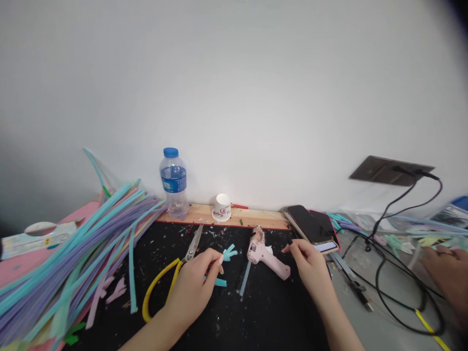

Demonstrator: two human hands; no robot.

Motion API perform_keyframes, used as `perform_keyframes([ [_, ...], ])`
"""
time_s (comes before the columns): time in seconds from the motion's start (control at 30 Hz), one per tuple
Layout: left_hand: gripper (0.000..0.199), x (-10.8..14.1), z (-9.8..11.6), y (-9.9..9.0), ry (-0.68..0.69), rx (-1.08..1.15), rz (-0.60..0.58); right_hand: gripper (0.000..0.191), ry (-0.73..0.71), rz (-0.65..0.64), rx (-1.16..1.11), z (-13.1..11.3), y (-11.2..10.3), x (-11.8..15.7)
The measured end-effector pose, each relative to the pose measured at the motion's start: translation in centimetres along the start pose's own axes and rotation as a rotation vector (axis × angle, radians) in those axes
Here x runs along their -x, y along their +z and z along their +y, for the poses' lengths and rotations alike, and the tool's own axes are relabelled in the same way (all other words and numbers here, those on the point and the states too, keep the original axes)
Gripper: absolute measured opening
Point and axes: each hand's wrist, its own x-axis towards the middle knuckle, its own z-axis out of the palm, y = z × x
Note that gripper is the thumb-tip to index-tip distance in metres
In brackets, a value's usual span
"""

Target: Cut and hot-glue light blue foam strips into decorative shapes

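Now the left hand pinches a turquoise cutout; right hand curled, grip unclear.

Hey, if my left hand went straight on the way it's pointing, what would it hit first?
Probably the pink hot glue gun, just beyond the turquoise piece your left hand pinches, though depth is hard to judge.

A head-worn camera is looking forward and down across the bench, closely facing the wall at its far edge.
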Motion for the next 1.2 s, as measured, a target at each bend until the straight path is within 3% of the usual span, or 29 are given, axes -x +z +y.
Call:
perform_keyframes([
  [0.2, 0.022, 0.0, 0.2, 0.0, -0.013, 0.063, -0.01, 0.023, -0.192, -0.143, -0.34, -3.9, 1.7, 2.3],
  [0.27, 0.024, 0.0, 0.5, 0.0, -0.027, 0.129, -0.038, 0.018, -0.23, -0.145, -0.312, -4.8, 2.6, 3.3],
  [0.37, 0.026, 0.0, 1.0, 0.0, -0.046, 0.239, -0.109, 0.041, -0.341, -0.13, -0.216, -5.4, 3.5, 4.2],
  [0.5, 0.025, 0.3, 1.2, 0.2, -0.014, 0.257, -0.189, 0.045, -0.511, -0.126, -0.103, -5.4, 3.9, 4.5],
  [0.83, 0.023, 0.4, 0.9, 0.6, 0.04, 0.211, -0.259, 0.027, -0.608, -0.047, -0.013, -5.5, 4.0, 4.4],
  [1.2, 0.024, 0.3, 0.6, 0.8, 0.004, 0.188, -0.267, 0.024, -0.621, -0.051, -0.042, -5.3, 4.1, 4.2],
])
